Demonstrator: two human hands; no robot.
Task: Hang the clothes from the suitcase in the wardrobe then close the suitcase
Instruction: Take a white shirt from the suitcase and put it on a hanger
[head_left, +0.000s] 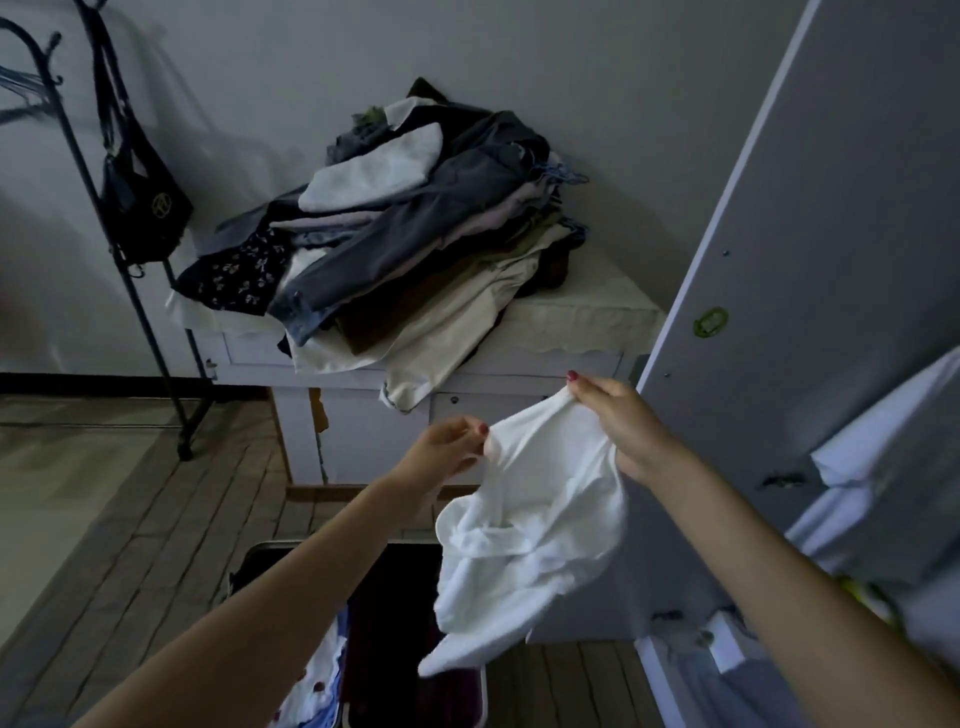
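Head camera, looking down past two bare arms. A white top (535, 525) hangs in the air between the hands, above an open suitcase (395, 639) on the floor. The left hand (447, 452) pinches one upper edge of the cloth between thumb and fingertips; the right hand (618, 421) grips the other upper corner, fingers curled round a bunched fold. The rest of the top droops in loose folds, its lowest point dangling over the suitcase.

It looks thin, soft and light, with no stiffness, so it will likely sag wherever it is not held. The shoulder or neckline edges seem the best place to hold it while a hanger goes in.

More clothes show inside the suitcase. Behind, a heap of clothes (415, 228) lies on a white cabinet (587, 322). The wardrobe door (810, 218) stands open on the right.
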